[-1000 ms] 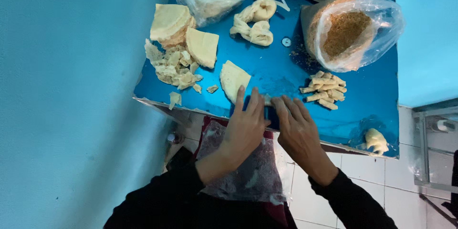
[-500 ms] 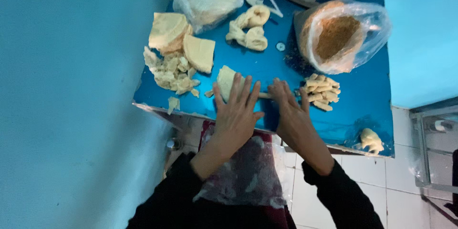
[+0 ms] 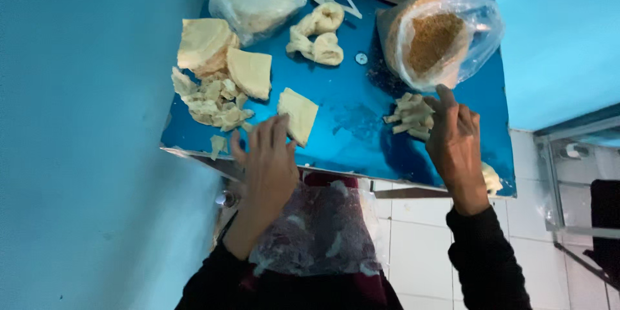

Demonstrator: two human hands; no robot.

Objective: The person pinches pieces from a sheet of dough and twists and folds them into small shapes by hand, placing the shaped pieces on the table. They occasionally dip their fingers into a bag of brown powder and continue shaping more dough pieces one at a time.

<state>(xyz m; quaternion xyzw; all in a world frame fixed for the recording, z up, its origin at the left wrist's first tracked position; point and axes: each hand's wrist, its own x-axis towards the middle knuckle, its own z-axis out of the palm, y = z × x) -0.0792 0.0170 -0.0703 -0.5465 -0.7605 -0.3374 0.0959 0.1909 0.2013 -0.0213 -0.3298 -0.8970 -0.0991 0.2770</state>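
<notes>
Left hand (image 3: 268, 158) lay flat, fingers spread, holding nothing, fingertips touching the pale square dough sheet (image 3: 298, 113) at centre frame. Right hand (image 3: 454, 142) at right, fingers loosely open, touching the pile of short pale dough strips (image 3: 410, 116). Both were on the shiny blue desk (image 3: 352, 123). Clear plastic bag of brown crumbs (image 3: 436, 39) sat upper right.

The left hand (image 3: 268, 161) is lying open at six o'clock on the blue table (image 3: 349, 116), fingertips touching a pale dough square (image 3: 298, 115), while the right hand (image 3: 454, 142) is resting at four o'clock against a pile of dough sticks (image 3: 408, 116), a bag of crumbs (image 3: 439, 39) sitting at one o'clock.
</notes>
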